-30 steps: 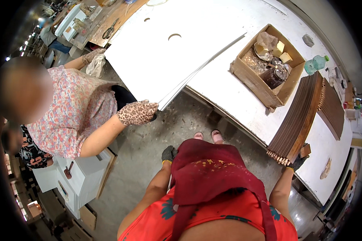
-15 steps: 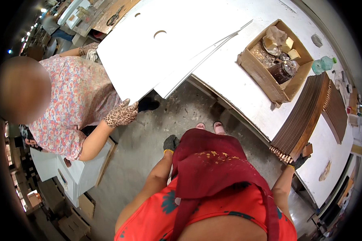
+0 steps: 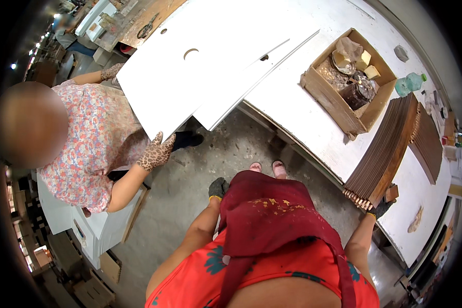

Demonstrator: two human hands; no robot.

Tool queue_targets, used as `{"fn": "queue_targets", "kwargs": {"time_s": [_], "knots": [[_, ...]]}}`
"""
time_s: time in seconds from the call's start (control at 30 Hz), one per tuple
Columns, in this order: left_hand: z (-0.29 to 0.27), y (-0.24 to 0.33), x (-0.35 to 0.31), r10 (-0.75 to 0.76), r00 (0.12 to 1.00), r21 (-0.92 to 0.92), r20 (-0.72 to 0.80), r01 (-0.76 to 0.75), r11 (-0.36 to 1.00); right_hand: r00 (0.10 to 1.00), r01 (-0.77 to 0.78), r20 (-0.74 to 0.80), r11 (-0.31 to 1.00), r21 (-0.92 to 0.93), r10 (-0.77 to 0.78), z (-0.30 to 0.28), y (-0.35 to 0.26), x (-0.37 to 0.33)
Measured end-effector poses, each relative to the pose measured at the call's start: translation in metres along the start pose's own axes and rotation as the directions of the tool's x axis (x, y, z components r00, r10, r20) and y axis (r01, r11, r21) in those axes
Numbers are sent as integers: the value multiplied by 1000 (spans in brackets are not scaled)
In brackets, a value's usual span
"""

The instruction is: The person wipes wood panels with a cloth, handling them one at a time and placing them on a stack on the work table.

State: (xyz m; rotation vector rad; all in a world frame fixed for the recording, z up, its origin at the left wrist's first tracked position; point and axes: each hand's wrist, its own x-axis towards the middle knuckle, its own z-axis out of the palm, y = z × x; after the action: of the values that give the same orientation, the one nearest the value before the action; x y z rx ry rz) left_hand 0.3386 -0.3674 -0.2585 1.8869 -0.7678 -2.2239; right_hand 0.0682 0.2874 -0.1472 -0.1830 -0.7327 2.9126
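My left hand (image 3: 218, 188), in a dark grey glove with a yellow cuff, hangs beside my dark red apron (image 3: 272, 215). Its fingers are mostly hidden, and I see nothing in it. At the table's near edge, my right hand (image 3: 381, 208), gloved alike, is closed around a small brown block (image 3: 391, 193). Right beside it lies a fanned stack of brown slats (image 3: 382, 149), its near ends close to my fingers. Across on the left, a co-worker in leopard-print gloves (image 3: 156, 152) holds a large white panel (image 3: 164, 77) with a round hole and a crescent-shaped opening.
More white panels (image 3: 226, 105) lie beneath on the white table (image 3: 292, 115). A cardboard box (image 3: 362, 120) of dirty jars and sponges stands there, near a green-capped plastic bottle (image 3: 410, 83). A second brown stack (image 3: 427, 149) lies further right. White boards (image 3: 95, 231) are stacked behind the co-worker.
The co-worker has drawn the top white panel to the left, uncovering a hole in the panel beneath. My hands have stayed about where they were.
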Motion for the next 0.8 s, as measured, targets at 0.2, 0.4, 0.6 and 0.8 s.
{"fn": "queue_targets", "kwargs": {"time_s": [0.2,0.4,0.6,0.8], "knots": [[-1,-5,7,52,998,27,30,-53,998,998,33,-58,999,-18,-34,5,5,-3],[-5,-12,21,92,988,62,123,-101,993,999,32,-13,998,48,-32,4,3,-6],[-24,-20,34,486,637,783,599,-593,-188,991,66,-120,997,27,-62,-66,-37,20],[-17,-10,17,465,680,820,567,-521,-237,991,53,-125,998,19,-50,-9,-1,4]]}}
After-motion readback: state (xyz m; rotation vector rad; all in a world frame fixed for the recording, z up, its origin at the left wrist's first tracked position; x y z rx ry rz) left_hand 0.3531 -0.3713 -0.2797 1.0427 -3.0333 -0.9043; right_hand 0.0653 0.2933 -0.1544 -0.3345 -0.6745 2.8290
